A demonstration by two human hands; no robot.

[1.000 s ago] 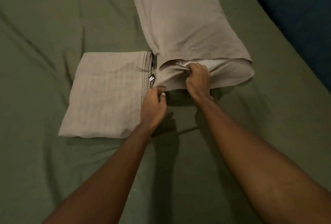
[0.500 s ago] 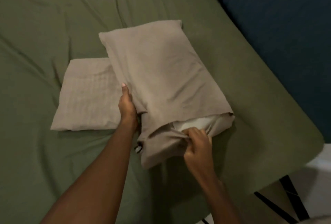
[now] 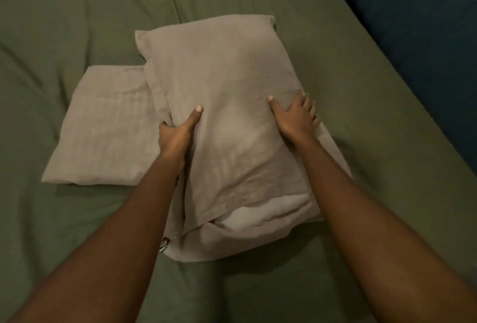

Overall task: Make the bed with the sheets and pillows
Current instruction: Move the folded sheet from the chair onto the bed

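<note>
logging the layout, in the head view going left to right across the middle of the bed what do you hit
folded beige sheet → left hand → pillow in its beige case → right hand → bare green fitted sheet → dark blue surface beyond the bed edge

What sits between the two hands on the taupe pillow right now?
In the head view, only the taupe pillowcase fabric of the pillow spans between the left hand and the right hand; nothing else lies on that stretch.
</note>
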